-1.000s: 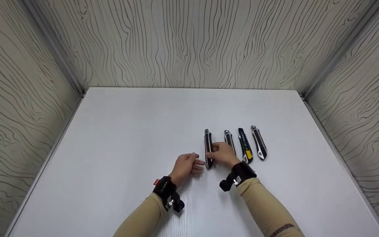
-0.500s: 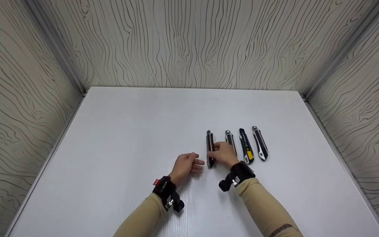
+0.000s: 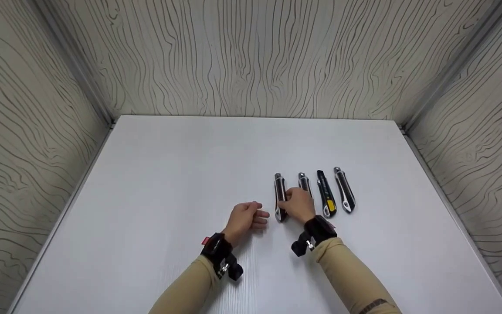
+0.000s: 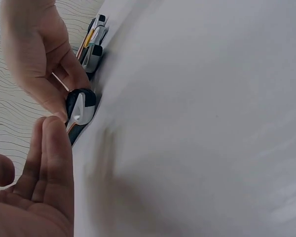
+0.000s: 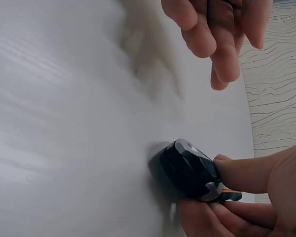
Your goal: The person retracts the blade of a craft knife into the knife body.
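Between the thumb and fingers of my right hand (image 3: 300, 205) is the lower part of a black and silver utility knife (image 3: 279, 187), the leftmost of a row. In the right wrist view the thumb presses one side of this utility knife (image 5: 187, 170) and the fingers the other, close over the table. My left hand (image 3: 243, 219) lies just left of it, fingers loosely bent and holding nothing. To the right is a similar utility knife (image 3: 303, 181), its lower end hidden behind my right hand. Beyond it lie a black and yellow utility knife (image 3: 325, 192) and another silver-trimmed utility knife (image 3: 344, 188).
The knives stand side by side on a white table (image 3: 181, 165), roughly parallel, blade ends toward the back. Wood-patterned panels (image 3: 251, 56) enclose the table at the back and both sides. Each wrist carries a black camera mount (image 3: 218, 248).
My right hand has shifted the leftmost utility knife slightly right and rolled it, so more of its silver trim faces up. The left hand has stayed almost still.
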`<action>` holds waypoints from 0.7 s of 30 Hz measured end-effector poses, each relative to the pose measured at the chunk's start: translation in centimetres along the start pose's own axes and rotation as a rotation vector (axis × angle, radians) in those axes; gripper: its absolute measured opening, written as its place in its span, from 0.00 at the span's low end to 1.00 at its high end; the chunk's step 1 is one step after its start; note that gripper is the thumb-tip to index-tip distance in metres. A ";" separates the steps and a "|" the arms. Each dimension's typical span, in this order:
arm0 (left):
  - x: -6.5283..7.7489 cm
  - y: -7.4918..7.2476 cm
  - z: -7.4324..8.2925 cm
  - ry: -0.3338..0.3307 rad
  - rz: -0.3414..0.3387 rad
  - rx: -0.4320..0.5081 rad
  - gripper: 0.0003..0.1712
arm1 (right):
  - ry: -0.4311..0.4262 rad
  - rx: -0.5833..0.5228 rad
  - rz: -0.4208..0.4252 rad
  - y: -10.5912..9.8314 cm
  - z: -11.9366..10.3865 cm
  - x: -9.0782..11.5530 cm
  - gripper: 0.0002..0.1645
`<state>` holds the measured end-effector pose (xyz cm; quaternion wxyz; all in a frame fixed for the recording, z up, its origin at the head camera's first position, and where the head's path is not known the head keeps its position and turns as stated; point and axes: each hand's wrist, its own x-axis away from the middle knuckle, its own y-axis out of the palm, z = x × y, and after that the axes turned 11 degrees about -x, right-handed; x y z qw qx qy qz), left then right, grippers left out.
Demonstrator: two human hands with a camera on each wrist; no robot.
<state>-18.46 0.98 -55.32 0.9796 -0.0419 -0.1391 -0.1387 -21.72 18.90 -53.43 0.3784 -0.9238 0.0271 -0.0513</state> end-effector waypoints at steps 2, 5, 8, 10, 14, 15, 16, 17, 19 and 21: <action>0.0 -0.1 0.0 0.001 0.006 -0.006 0.23 | -0.009 0.020 0.007 0.0 -0.1 0.1 0.21; -0.1 -0.2 0.1 0.004 0.012 -0.011 0.23 | -0.016 0.051 0.018 0.0 -0.3 0.2 0.20; -0.1 -0.4 0.2 0.007 0.017 -0.015 0.23 | -0.006 0.075 0.020 0.0 -0.5 0.2 0.20; -0.1 -0.5 0.3 0.009 0.020 -0.015 0.23 | -0.001 0.085 0.019 0.0 -0.6 0.2 0.20; -0.1 -0.6 0.2 0.008 0.018 -0.014 0.23 | -0.004 0.106 0.020 -0.2 -0.4 0.1 0.19; -0.1 -0.7 0.2 0.008 0.017 -0.014 0.23 | -0.009 0.107 0.024 -0.2 -0.4 0.1 0.20; -0.1 -0.8 0.2 0.009 0.015 -0.016 0.23 | -0.012 0.108 0.028 -0.3 -0.3 0.1 0.20; -0.1 -0.9 0.2 0.009 0.015 -0.018 0.23 | -0.015 0.110 0.034 -0.4 -0.2 0.1 0.21; -0.2 -1.1 0.2 0.014 0.019 -0.030 0.23 | -0.029 0.104 0.049 -0.8 0.0 0.0 0.21; -0.3 -1.5 0.3 0.021 0.031 -0.056 0.23 | -0.050 0.090 0.066 -1.4 0.3 0.0 0.20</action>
